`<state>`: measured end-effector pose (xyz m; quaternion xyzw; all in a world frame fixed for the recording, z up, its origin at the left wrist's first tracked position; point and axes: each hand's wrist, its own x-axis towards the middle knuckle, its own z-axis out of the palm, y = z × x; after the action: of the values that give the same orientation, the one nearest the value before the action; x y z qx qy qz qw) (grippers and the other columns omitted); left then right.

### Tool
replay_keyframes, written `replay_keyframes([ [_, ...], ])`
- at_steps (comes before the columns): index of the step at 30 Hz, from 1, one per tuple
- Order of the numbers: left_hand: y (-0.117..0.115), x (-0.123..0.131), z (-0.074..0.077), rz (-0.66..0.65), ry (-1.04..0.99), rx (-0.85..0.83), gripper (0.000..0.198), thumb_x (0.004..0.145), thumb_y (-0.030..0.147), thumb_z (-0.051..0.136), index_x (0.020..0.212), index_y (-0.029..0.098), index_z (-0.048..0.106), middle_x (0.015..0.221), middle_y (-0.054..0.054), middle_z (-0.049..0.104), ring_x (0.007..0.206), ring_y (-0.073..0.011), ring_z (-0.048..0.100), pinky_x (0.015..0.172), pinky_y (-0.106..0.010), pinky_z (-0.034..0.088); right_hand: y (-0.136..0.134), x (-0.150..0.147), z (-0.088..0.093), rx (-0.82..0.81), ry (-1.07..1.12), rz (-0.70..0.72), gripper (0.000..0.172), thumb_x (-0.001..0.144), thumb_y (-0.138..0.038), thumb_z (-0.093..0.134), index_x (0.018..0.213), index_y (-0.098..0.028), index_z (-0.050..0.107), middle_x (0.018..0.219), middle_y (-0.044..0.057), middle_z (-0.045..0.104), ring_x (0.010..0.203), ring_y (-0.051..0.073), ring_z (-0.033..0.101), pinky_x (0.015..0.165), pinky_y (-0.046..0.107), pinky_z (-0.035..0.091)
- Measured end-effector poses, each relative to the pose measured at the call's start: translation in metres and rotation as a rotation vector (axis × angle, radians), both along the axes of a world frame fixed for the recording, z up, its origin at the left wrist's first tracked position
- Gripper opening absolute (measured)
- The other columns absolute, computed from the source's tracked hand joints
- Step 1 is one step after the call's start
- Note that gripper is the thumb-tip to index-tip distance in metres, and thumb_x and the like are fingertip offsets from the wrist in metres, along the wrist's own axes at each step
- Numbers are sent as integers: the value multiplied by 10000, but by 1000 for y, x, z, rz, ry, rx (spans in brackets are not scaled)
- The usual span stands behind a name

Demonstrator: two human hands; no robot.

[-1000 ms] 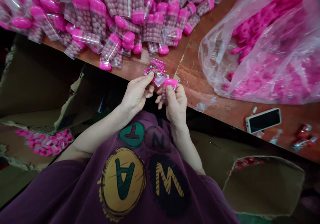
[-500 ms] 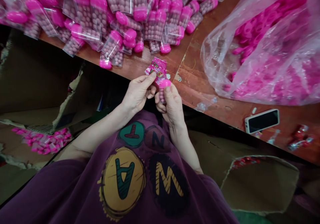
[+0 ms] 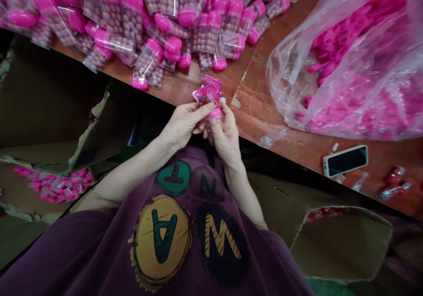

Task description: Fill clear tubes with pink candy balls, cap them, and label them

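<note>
Both hands meet at the table's front edge. My left hand (image 3: pixel 185 121) pinches a shiny pink printed wrapper (image 3: pixel 210 88) between thumb and fingers. My right hand (image 3: pixel 227 135) is closed around a small clear container of pale pink balls with a pink cap (image 3: pixel 214 113). The cap touches the lower end of the wrapper, and my left thumb lies across that spot. Most of the container is hidden by my fingers. Beyond my hands, many similar filled containers (image 3: pixel 145 62) lie heaped on the table.
A clear plastic bag (image 3: pixel 287 84) of pink plastic pieces lies on the table (image 3: pixel 256 106) at right. Near the edge are a phone (image 3: pixel 345 161) and red wrapped items (image 3: pixel 395 183). Cardboard boxes (image 3: pixel 343 247) stand below, the left one (image 3: pixel 59 185) holding pink-capped pieces.
My hands have come closer together. The capped container has moved slightly left and up against the wrapper, my left thumb has shifted right over it, and the wrapper looks more spread out.
</note>
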<state>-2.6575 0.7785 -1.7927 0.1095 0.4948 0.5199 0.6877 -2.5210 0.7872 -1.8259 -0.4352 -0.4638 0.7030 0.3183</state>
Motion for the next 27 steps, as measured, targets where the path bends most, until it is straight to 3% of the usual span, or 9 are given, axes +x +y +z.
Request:
replay_keyframes([
  [5, 0, -2, -2, -7, -18, -58, 419, 779, 419, 947, 751, 99, 679, 613, -4, 609, 472, -41, 481, 425, -176, 296, 1, 4, -3, 167, -53, -20, 746, 948, -642, 694, 1548, -367, 348, 959, 1, 670, 711, 147, 651, 631, 312, 591],
  [8, 1, -5, -3, 37, -11, -67, 440, 804, 410, 930, 687, 111, 628, 552, 25, 534, 456, -36, 451, 426, -176, 282, 1, 12, 1, 100, -3, 50, 735, 980, -606, 669, 1577, -382, 303, 935, -15, 673, 601, 113, 587, 522, 266, 540],
  [12, -1, -7, -2, -19, -15, -70, 414, 834, 429, 905, 743, 112, 655, 549, 23, 529, 456, -49, 466, 426, -181, 284, 0, 19, 7, 13, 38, 107, 718, 1022, -528, 632, 1625, -412, 258, 882, -33, 658, 479, 80, 475, 412, 231, 452],
  [15, -3, -7, -1, -44, -45, -41, 391, 825, 411, 914, 774, 112, 666, 556, 24, 533, 467, -50, 460, 433, -175, 297, -2, 17, 5, 54, 3, 66, 650, 1029, -517, 618, 1608, -399, 345, 873, -20, 643, 512, 90, 505, 422, 233, 466],
  [19, -5, -6, -1, -27, -76, -20, 411, 823, 403, 914, 734, 120, 630, 559, 17, 536, 479, -54, 459, 429, -169, 298, -8, 8, 0, 141, -39, -35, 471, 1018, -525, 640, 1441, -341, 547, 883, -12, 623, 527, 73, 496, 428, 222, 450],
  [23, -7, -6, -4, 12, -118, -27, 398, 816, 403, 919, 768, 113, 651, 577, 27, 528, 480, -42, 447, 425, -156, 284, -9, 5, 0, 167, -27, -113, 371, 1025, -551, 625, 1299, -321, 531, 841, -40, 609, 436, 43, 407, 368, 205, 362],
  [27, -11, -8, -9, -36, -138, -3, 444, 820, 490, 902, 796, 114, 667, 545, 40, 508, 432, -39, 412, 402, -168, 228, -4, 12, 0, 225, -76, 67, 583, 1024, -528, 636, 1523, -363, 385, 787, -53, 601, 537, 107, 542, 496, 259, 523],
])
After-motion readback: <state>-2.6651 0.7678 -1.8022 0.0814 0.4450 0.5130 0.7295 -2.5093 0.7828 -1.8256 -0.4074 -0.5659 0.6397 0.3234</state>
